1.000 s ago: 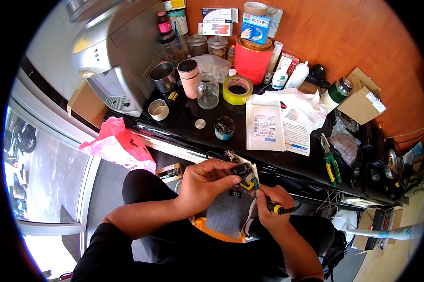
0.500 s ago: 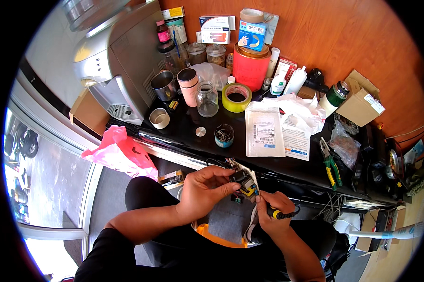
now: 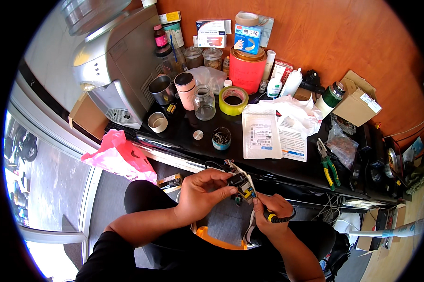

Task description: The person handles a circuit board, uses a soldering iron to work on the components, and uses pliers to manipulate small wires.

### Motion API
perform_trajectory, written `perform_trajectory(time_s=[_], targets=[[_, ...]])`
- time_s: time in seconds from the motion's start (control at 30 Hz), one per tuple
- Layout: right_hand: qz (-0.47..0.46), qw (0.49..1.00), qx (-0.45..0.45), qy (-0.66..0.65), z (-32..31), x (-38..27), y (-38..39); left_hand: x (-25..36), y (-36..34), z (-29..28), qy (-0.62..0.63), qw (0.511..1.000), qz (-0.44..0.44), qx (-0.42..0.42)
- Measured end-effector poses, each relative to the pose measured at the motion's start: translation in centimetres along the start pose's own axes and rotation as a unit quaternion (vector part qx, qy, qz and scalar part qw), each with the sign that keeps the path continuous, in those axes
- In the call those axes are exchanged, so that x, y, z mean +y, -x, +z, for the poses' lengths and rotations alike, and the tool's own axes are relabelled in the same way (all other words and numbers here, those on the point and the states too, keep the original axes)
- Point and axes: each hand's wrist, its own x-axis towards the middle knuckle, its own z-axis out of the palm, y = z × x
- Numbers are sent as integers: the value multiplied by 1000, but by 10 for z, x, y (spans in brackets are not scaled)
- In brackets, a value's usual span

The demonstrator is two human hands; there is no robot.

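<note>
My left hand [image 3: 200, 195] pinches a circuit board [image 3: 244, 186] by its edge, above my lap. Black blocks, a yellow part and loose wires show on the board. In my right hand [image 3: 274, 209] is a soldering iron [image 3: 274, 217] with a yellow-and-black handle and a dark cord at its back end. Its front end points toward the board's right side, where my fingers hide the tip. Whether it touches the board I cannot tell.
Along the black desk stand a glass jar [image 3: 204, 104], a yellow tape roll [image 3: 233, 100], a small tin [image 3: 221, 138], a white paper packet [image 3: 261, 135] and green-handled pliers [image 3: 328, 164]. A pink bag [image 3: 120, 157] hangs at the left, below a water dispenser [image 3: 123, 66].
The board has tilted a little in my left hand, showing more of its component side. My right hand and the soldering iron have shifted slightly left. The whole view has moved slightly.
</note>
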Motion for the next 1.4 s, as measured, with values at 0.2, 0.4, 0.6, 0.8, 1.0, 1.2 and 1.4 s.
perform_trajectory(time_s=[0.2,0.4,0.6,0.8,1.0,1.2,1.4], targets=[[-16,1000,-1,6,0,0,-2,1,0,1,1,1000,7,-5],[-14,1000,-6,4,0,1,1,1,2,0,-25,999,13,-15],[-6,1000,-13,-3,1,1,2,10,-5,-1,-32,999,1,-42],[-38,999,-29,-3,0,2,-1,31,-23,-26,-271,946,78,-162],[-51,997,-60,4,-2,3,1,33,-38,-34,-362,877,237,-210],[-61,996,-63,-11,-4,2,0,25,-34,-40,-290,904,162,-269],[-63,996,-67,-24,-4,4,4,20,-33,-31,-222,923,172,-261]])
